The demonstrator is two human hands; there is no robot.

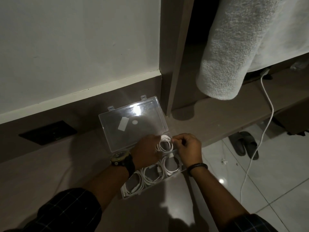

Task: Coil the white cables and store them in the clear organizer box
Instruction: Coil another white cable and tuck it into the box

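A clear organizer box (175,175) sits on the brown desk with its lid (132,124) swung open towards the wall. Three coiled white cables lie in its near compartments (150,177). Over the far right compartment, both hands hold another coiled white cable (164,144). My left hand (146,150) grips the coil's left side, and its fingers are partly hidden. My right hand (189,147) pinches the coil's right edge between thumb and fingertips. Whether the coil rests in the compartment or hangs just above it is unclear.
A black panel (48,132) is set into the desk at left. A grey towel (234,52) hangs at upper right. A loose white cable (260,131) trails down to the tiled floor, near dark sandals (243,144).
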